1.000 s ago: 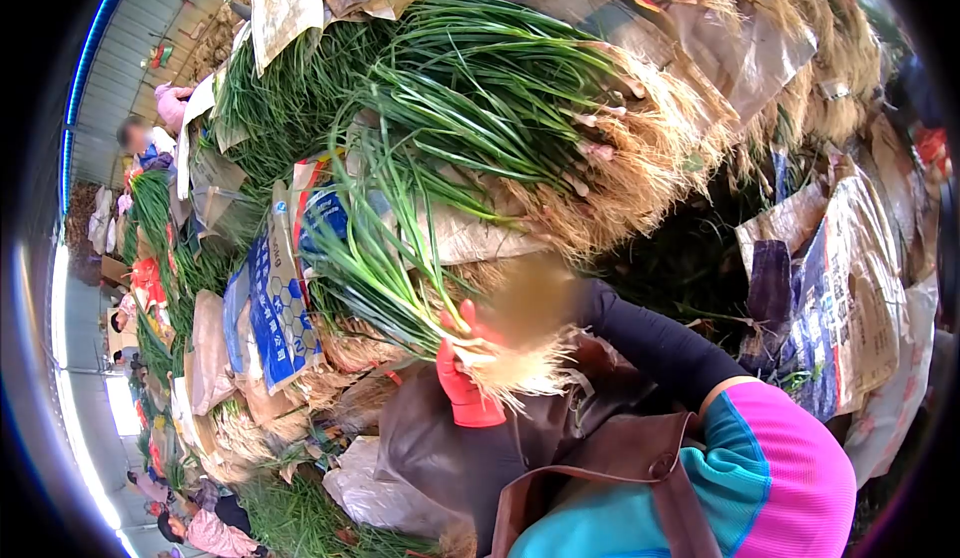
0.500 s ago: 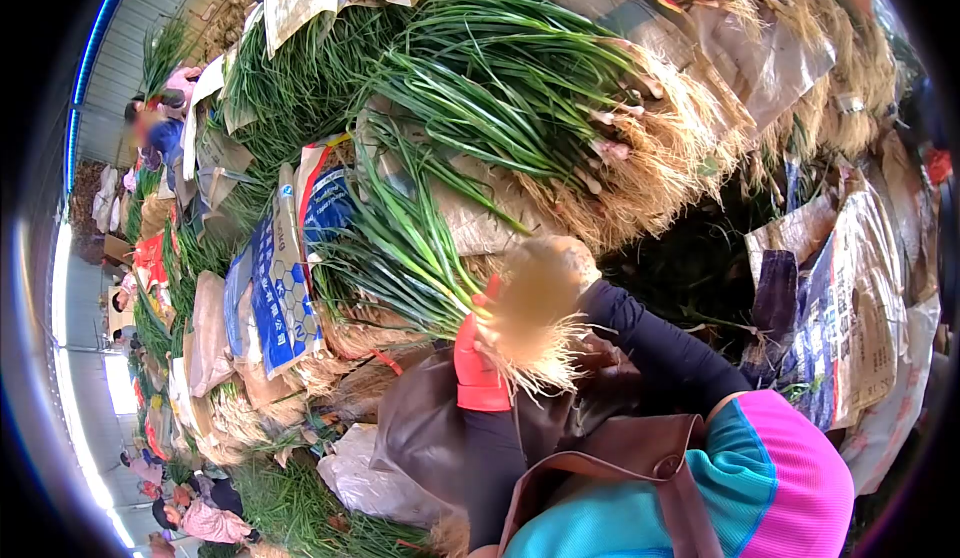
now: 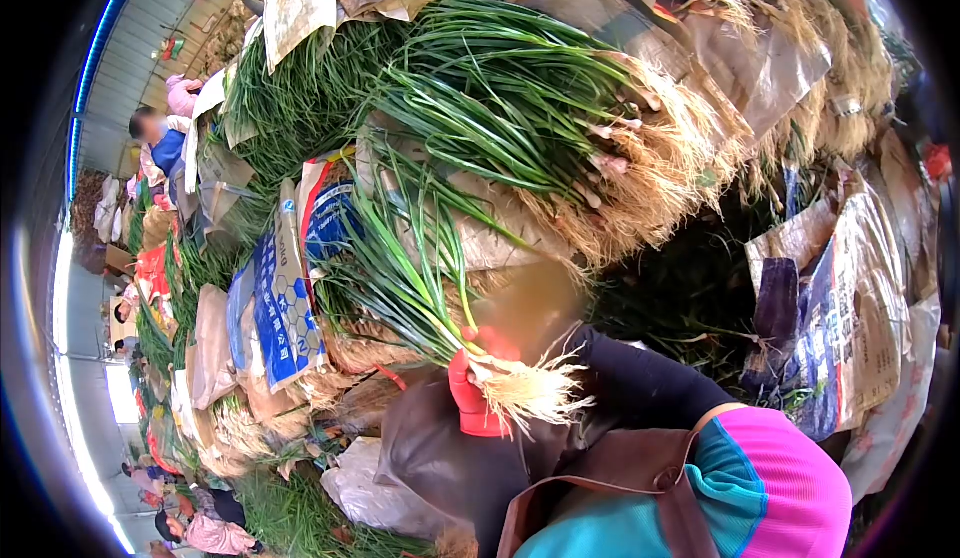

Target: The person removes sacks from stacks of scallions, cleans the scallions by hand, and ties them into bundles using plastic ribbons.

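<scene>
My left hand [image 3: 477, 390], in a red glove, is closed around a bunch of green onions [image 3: 405, 293]. The long green leaves point up and left, and the pale stringy roots [image 3: 535, 390] hang out to the right of the glove. My right hand [image 3: 535, 303] is at the upper side of the bunch, next to the root end. It is smeared by a blur, so its fingers do not show. Just beyond both hands lies a large pile of green onions [image 3: 510, 88], its pinkish-white bulbs and tan roots [image 3: 650, 173] facing right.
A blue-and-white printed sack [image 3: 275, 298] lies left of the bunch. Crumpled sacks [image 3: 840, 308] stand at the right beside a dark hollow with loose leaves. A brown apron [image 3: 440, 448] covers my lap. Several people, one in pink [image 3: 215, 536], are among more piles at the left.
The held bunch and my left hand have shifted slightly down. My right hand has moved down and left, closer to the bunch. A person at the far left has changed posture.
</scene>
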A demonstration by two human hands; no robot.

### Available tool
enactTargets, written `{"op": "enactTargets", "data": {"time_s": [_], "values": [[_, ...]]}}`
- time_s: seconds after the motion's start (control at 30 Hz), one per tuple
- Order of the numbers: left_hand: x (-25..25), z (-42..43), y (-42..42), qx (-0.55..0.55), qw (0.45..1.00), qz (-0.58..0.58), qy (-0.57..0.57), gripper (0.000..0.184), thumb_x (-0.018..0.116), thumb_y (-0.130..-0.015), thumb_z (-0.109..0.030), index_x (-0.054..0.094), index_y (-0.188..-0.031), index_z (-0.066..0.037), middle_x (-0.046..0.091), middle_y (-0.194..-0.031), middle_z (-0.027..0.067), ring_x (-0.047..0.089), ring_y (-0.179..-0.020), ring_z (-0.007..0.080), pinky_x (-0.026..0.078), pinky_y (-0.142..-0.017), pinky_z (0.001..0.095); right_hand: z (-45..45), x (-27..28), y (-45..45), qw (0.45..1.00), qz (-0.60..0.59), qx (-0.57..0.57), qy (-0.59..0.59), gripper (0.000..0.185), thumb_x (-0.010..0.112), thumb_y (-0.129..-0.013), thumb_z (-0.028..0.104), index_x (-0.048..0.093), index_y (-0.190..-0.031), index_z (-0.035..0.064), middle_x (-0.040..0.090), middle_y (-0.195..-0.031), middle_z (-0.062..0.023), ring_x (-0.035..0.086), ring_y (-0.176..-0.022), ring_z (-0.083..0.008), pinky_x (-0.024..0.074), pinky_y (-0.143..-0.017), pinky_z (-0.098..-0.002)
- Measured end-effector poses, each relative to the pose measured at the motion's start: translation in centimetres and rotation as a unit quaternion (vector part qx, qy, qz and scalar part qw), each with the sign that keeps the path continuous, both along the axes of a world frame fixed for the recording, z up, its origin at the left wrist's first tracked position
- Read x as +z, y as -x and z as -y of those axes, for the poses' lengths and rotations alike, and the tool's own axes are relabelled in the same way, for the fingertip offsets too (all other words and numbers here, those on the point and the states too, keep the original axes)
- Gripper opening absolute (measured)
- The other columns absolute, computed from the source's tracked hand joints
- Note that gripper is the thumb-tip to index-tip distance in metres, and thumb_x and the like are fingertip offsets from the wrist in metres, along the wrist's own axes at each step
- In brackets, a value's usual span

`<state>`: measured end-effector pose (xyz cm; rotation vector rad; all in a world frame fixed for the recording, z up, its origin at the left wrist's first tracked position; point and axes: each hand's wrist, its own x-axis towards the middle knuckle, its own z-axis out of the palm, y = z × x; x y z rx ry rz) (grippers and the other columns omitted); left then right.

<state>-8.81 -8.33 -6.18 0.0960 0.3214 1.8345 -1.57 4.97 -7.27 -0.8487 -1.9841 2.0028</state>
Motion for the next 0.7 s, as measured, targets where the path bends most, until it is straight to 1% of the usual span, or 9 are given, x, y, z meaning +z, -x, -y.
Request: {"op": "enactTargets", "data": {"time_s": [0.03, 0.1, 0.2, 0.23, 0.3, 0.4, 0.47, 0.6, 0.7], "values": [[0.6, 0.2, 0.0, 0.017, 0.997, -0.052, 0.046, 0.030, 0.058, -0.084, -0.026, 0.052, -0.111, -0.015, 0.055, -0.104, 0.0025, 0.049, -0.077, 0.0186, 0.044, -0.069, 0.0359, -1.1, 0.7, -0.7, 0.979, 0.101, -0.019, -0.176, 0.036, 0.053, -0.088, 0.044, 0.065, -0.098, 0.0117, 0.063, -0.070, -0.0088, 0.062, -0.065, -0.0236, 0.0503, -0.062, -0.0357], [2.0, 0.2, -0.4, 0.039, 0.995, -0.053, 0.076, 0.048, 0.058, -0.084, -0.027, 0.042, -0.129, -0.020, 0.055, -0.105, 0.0025, 0.050, -0.076, 0.0176, 0.044, -0.064, 0.0358, -3.3, -2.5, -1.9, 0.924, 0.173, 0.088, -0.331, 0.037, 0.054, -0.086, 0.044, 0.064, -0.106, 0.0143, 0.066, -0.085, -0.0117, 0.064, -0.076, -0.0306, 0.0512, -0.070, -0.0377], [0.6, 0.0, 1.0, 0.011, 0.995, -0.019, 0.099, 0.060, 0.055, -0.087, -0.026, 0.028, -0.140, -0.024, 0.053, -0.092, 0.0007, 0.049, -0.068, 0.0121, 0.044, -0.059, 0.0293, -4.8, -7.2, -3.6, 0.914, 0.023, 0.084, -0.397, 0.036, 0.054, -0.084, 0.044, 0.061, -0.098, 0.0118, 0.065, -0.085, -0.0100, 0.064, -0.072, -0.0306, 0.0502, -0.061, -0.0418], [-1.1, 0.0, 2.1, -0.004, 0.994, -0.006, 0.113, 0.061, 0.054, -0.088, -0.023, 0.025, -0.142, -0.024, 0.051, -0.085, -0.0009, 0.048, -0.064, 0.0084, 0.044, -0.055, 0.0242, -5.4, -5.7, -3.5, 0.924, 0.033, -0.006, -0.380, 0.034, 0.054, -0.084, 0.042, 0.060, -0.096, 0.0112, 0.065, -0.083, -0.0101, 0.064, -0.072, -0.0303, 0.0498, -0.060, -0.0423], [-4.2, -0.1, 2.8, -0.014, 0.991, 0.000, 0.137, 0.053, 0.052, -0.090, -0.020, 0.031, -0.138, -0.016, 0.054, -0.092, -0.0002, 0.051, -0.070, 0.0085, 0.044, -0.063, 0.0264, -6.6, -1.4, -3.8, 0.849, 0.264, -0.023, -0.457, 0.030, 0.055, -0.084, 0.037, 0.060, -0.094, 0.0091, 0.064, -0.080, -0.0122, 0.065, -0.073, -0.0288, 0.0499, -0.057, -0.0422], [-1.7, -3.2, 0.3, 0.022, 0.969, -0.112, 0.221, 0.045, 0.054, -0.087, -0.021, 0.046, -0.128, -0.003, 0.055, -0.121, 0.0110, 0.050, -0.114, 0.0266, 0.040, -0.098, 0.0444, -5.9, -4.2, -3.4, 0.904, 0.150, 0.008, -0.401, 0.020, 0.059, -0.079, 0.026, 0.064, -0.087, 0.0079, 0.065, -0.082, -0.0138, 0.065, -0.076, -0.0297, 0.0509, -0.063, -0.0407], [-1.2, -3.5, 0.4, -0.022, 0.965, -0.122, 0.231, 0.044, 0.055, -0.087, -0.022, 0.048, -0.124, -0.001, 0.050, -0.128, 0.0145, 0.044, -0.122, 0.0280, 0.038, -0.100, 0.0440, -4.6, -3.3, -4.2, 0.949, 0.048, 0.023, -0.312, 0.018, 0.060, -0.080, 0.024, 0.066, -0.087, 0.0083, 0.066, -0.082, -0.0139, 0.064, -0.078, -0.0280, 0.0504, -0.068, -0.0381], [-2.1, -3.0, 0.3, -0.013, 0.961, -0.126, 0.247, 0.032, 0.058, -0.085, -0.020, 0.054, -0.111, -0.001, 0.056, -0.116, 0.0148, 0.052, -0.111, 0.0288, 0.043, -0.095, 0.0421, -4.7, -2.9, -4.5, 0.990, -0.076, -0.043, -0.115, 0.029, 0.054, -0.088, 0.031, 0.066, -0.084, 0.0042, 0.063, -0.070, -0.0108, 0.063, -0.071, -0.0206, 0.0481, -0.066, -0.0347], [-2.7, -2.8, 0.0, -0.020, 0.938, -0.174, 0.297, 0.029, 0.059, -0.085, -0.019, 0.056, -0.110, -0.003, 0.060, -0.102, 0.0111, 0.059, -0.091, 0.0239, 0.049, -0.082, 0.0389, -4.7, -2.9, -2.3, 0.977, -0.086, -0.058, -0.187, 0.034, 0.052, -0.090, 0.034, 0.065, -0.085, 0.0025, 0.063, -0.071, -0.0099, 0.062, -0.070, -0.0203, 0.0475, -0.065, -0.0350]]}}
